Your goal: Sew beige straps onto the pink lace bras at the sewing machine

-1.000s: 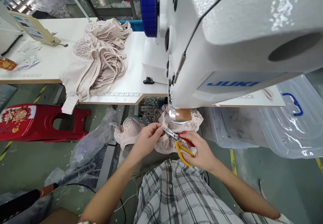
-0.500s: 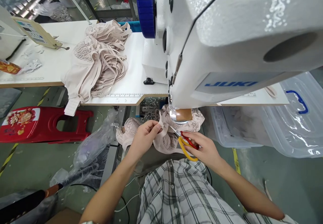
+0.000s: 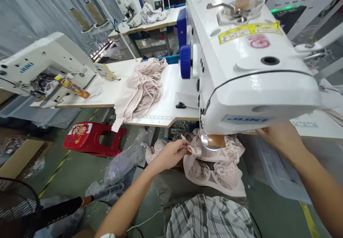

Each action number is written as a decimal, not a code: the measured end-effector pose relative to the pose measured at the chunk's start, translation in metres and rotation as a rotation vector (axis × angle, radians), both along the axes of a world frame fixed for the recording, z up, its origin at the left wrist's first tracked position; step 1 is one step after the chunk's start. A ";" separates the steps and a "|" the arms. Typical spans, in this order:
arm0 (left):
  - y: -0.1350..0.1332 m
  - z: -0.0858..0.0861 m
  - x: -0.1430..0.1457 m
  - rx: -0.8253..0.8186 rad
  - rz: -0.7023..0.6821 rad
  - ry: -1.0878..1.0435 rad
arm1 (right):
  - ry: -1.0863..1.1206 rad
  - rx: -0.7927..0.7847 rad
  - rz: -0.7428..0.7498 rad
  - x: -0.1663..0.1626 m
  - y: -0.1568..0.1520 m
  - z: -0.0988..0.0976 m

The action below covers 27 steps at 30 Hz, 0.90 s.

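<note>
Under the head of the white sewing machine, my left hand pinches the end of a pale pink bra. The bra's lace cups hang down over my lap, and more lace pieces bunch beneath the machine's presser area. Off to the right, my right hand reaches to the table edge beneath the machine head. The machine hides most of its fingers, and I cannot see whether they hold anything. The scissors are out of sight.
A pile of pink bras lies on the white table left of the machine. A red stool and plastic bags are on the floor. A clear plastic bin stands at right. A drink bottle rests by another machine.
My right hand, which held red and yellow scissors at the bra, has moved right to the table edge. The bra has dropped open across my lap. The view has tilted up.
</note>
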State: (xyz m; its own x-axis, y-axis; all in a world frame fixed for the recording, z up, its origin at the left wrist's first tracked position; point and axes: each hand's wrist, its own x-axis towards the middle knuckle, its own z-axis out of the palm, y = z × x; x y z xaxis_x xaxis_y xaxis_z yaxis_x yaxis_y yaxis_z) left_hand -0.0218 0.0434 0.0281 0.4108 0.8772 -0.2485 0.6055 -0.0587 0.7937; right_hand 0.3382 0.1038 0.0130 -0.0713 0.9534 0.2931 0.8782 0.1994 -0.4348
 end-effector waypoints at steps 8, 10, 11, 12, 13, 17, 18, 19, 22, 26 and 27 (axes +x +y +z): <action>-0.026 -0.023 0.043 0.431 -0.184 0.236 | 0.512 -0.427 0.529 -0.092 -0.105 -0.025; -0.035 -0.022 0.062 0.474 -0.270 0.185 | 0.715 -0.438 0.462 -0.108 -0.117 -0.032; -0.038 -0.020 0.071 0.469 -0.251 0.148 | 0.829 -0.446 0.378 -0.112 -0.120 -0.034; -0.040 -0.016 0.079 0.445 -0.199 0.102 | 0.936 -0.449 0.273 -0.115 -0.121 -0.034; -0.041 -0.012 0.086 0.396 -0.132 0.042 | 1.027 -0.446 0.159 -0.115 -0.120 -0.033; -0.038 0.001 0.106 0.129 0.141 -0.217 | 1.169 -0.401 -0.051 -0.106 -0.104 -0.010; -0.037 0.002 0.107 0.122 0.187 -0.226 | 1.160 -0.379 -0.046 -0.104 -0.097 -0.003; -0.035 0.002 0.108 0.157 0.221 -0.206 | 1.132 -0.359 -0.034 -0.101 -0.089 0.003; -0.030 0.002 0.103 0.437 0.242 -0.045 | 1.003 -0.316 -0.017 -0.093 -0.061 0.015; -0.018 0.002 0.098 0.895 0.081 0.183 | 0.892 -0.319 0.046 -0.084 -0.027 0.014; -0.015 0.002 0.097 0.966 0.056 0.222 | 0.875 -0.318 0.075 -0.083 -0.020 0.014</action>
